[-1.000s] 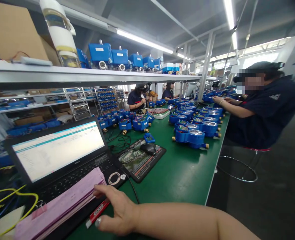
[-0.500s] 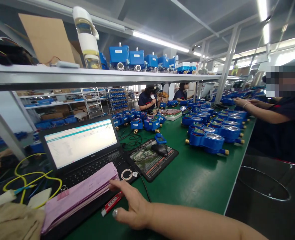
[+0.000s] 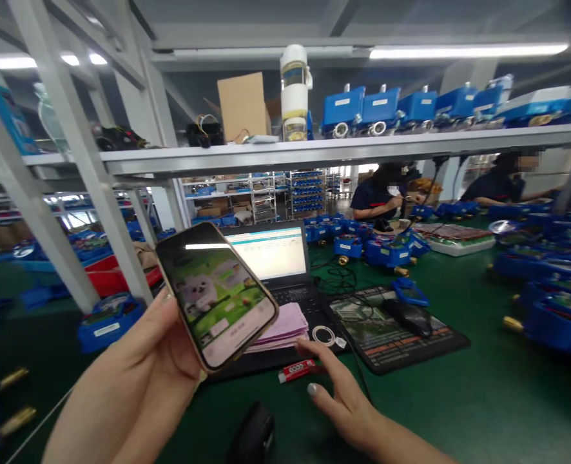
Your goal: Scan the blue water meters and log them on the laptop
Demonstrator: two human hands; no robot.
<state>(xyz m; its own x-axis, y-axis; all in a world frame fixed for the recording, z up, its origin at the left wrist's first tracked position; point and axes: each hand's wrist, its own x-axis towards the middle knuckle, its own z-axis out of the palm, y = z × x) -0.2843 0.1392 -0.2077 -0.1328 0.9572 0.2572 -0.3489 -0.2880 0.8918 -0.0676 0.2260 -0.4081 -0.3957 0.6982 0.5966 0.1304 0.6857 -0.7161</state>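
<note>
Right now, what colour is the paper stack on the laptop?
Pink, seen from the head camera: the paper stack beside the right hand.

Left hand (image 3: 145, 367) raised, its grip closed; right hand (image 3: 343, 399) low, fingers spread.

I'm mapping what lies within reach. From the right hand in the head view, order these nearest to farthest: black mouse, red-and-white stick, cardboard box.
From the right hand:
1. Red-and-white stick, just left of the fingers.
2. Black mouse, on the mat to the right.
3. Cardboard box, up on the shelf.

The phone (image 3: 216, 295) sits in the left hand (image 3: 140, 367), in front of the laptop (image 3: 278, 258). The papers (image 3: 283, 327) lie on the laptop. The mouse (image 3: 408, 316) is to the right.
</note>
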